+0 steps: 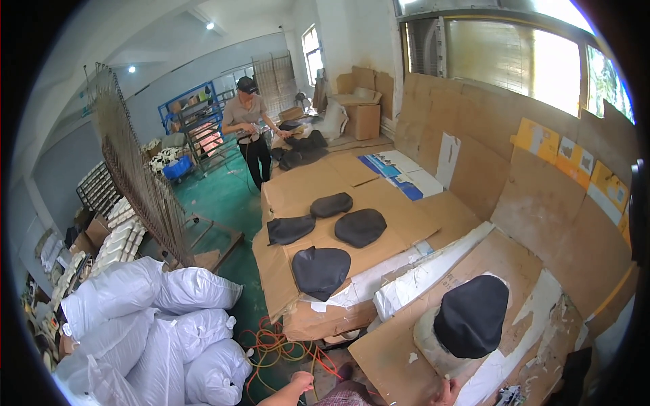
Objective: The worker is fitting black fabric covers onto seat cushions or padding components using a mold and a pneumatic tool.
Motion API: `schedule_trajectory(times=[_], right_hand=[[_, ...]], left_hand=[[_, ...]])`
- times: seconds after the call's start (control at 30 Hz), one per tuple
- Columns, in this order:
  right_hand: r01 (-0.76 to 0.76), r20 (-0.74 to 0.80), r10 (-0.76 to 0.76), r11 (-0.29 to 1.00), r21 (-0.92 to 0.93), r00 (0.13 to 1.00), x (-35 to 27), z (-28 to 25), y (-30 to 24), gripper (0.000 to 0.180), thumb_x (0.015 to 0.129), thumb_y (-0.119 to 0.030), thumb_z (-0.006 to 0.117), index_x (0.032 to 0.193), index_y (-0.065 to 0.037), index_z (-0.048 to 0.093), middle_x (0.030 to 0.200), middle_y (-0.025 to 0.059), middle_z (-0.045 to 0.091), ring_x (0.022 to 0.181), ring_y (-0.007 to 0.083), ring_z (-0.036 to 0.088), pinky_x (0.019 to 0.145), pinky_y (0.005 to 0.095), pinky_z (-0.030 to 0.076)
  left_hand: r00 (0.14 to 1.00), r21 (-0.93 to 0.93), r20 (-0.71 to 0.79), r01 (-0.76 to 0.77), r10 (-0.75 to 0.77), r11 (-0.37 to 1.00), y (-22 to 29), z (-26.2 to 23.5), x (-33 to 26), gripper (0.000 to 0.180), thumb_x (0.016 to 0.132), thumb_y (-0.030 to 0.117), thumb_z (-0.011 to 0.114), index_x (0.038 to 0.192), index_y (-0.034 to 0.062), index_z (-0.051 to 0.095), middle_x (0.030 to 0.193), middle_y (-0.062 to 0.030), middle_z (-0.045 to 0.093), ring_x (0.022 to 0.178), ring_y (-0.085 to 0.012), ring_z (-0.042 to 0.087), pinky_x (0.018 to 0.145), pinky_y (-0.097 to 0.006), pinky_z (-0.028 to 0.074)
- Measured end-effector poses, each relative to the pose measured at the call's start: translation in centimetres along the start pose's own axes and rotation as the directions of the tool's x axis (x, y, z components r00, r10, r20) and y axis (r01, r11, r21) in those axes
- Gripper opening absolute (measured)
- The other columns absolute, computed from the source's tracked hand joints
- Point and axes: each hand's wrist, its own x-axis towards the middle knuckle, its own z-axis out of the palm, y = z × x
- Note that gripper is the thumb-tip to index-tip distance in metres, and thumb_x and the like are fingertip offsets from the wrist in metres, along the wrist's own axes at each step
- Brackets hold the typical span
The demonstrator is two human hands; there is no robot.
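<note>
Only the tops of my hands show at the lower edge. My left hand (302,383) hovers with curled fingers over the orange hoses (277,348) on the green floor; whether it grips anything is unclear. My right hand (447,391) rests at the near edge of a cardboard-covered bench (386,352), mostly cut off by the frame. Just beyond it, a black cover (472,314) is draped over a cream foam cushion (425,338).
Several more black covers (320,269) lie on a second cardboard-covered table (399,216). Another person (247,128) works at a far table. White stuffed sacks (169,325) pile up at the left, behind them a leaning wire grid (135,169). Cardboard sheets (542,196) line the right wall.
</note>
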Motion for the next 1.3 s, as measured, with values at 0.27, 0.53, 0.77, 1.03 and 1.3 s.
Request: schedule_trajectory(times=[0.27, 0.53, 0.77, 1.03, 1.3], right_hand=[[0.066, -0.015, -0.066, 0.997, -0.029, 0.998, 0.3, 0.0, -0.3, 0.052, 0.064, 0.003, 0.052, 0.116, -0.003, 0.055, 0.104, 0.0222, 0.053, 0.09, 0.039, 0.05, 0.078, 0.0429, 0.042], [0.041, 0.008, -0.041, 0.999, -0.029, 0.999, 0.2, -0.5, 0.2, 0.055, 0.063, 0.004, 0.052, 0.118, -0.004, 0.054, 0.106, 0.0223, 0.052, 0.095, 0.0397, 0.049, 0.082, 0.0436, 0.041], [0.158, 0.01, -0.158, 0.98, -0.117, 0.987, 0.4, -0.5, 1.2, 0.055, 0.063, 0.005, 0.051, 0.118, -0.004, 0.054, 0.108, 0.0226, 0.051, 0.097, 0.0395, 0.049, 0.084, 0.0434, 0.041], [0.01, 0.019, -0.009, 0.998, -0.062, 1.0, 0.4, -0.7, 0.1, 0.055, 0.064, 0.004, 0.05, 0.119, -0.005, 0.054, 0.108, 0.0225, 0.051, 0.098, 0.0388, 0.049, 0.084, 0.0425, 0.041], [0.007, 0.031, -0.004, 0.997, -0.071, 1.0, 0.3, -0.8, -0.5, 0.055, 0.065, 0.005, 0.05, 0.119, -0.005, 0.054, 0.11, 0.0209, 0.051, 0.099, 0.0375, 0.049, 0.085, 0.0409, 0.041]], left_hand=[[0.999, 0.012, -0.023, 0.036, -0.035, 0.999, -0.2, -0.3, -0.6, 0.009, 0.074, 0.01, 0.06, 0.082, 0.0094, 0.065, 0.076, -0.0038, 0.065, 0.056, -0.0187, 0.064, 0.045, -0.03, 0.047], [1.0, 0.025, 0.01, 0.022, -0.023, 0.999, -0.6, 0.1, -0.9, 0.011, 0.075, 0.012, 0.06, 0.084, 0.0099, 0.065, 0.079, -0.0042, 0.065, 0.057, -0.0195, 0.064, 0.045, -0.029, 0.047], [1.0, 0.042, 0.002, 0.031, -0.031, 0.999, 0.9, 0.8, -1.9, 0.012, 0.077, 0.008, 0.055, 0.085, 0.0111, 0.063, 0.088, -0.0058, 0.064, 0.063, -0.0223, 0.065, 0.055, -0.033, 0.049], [1.0, 0.055, 0.009, -0.001, 0.001, 0.998, 0.8, 1.1, -0.8, 0.015, 0.074, 0.011, 0.062, 0.089, 0.0095, 0.065, 0.081, -0.0042, 0.066, 0.057, -0.0178, 0.064, 0.046, -0.028, 0.047], [1.0, 0.08, 0.009, -0.006, 0.005, 0.997, 1.0, 1.5, -0.7, 0.011, 0.073, 0.012, 0.061, 0.084, 0.0089, 0.064, 0.077, -0.004, 0.064, 0.058, -0.018, 0.064, 0.048, -0.03, 0.047]])
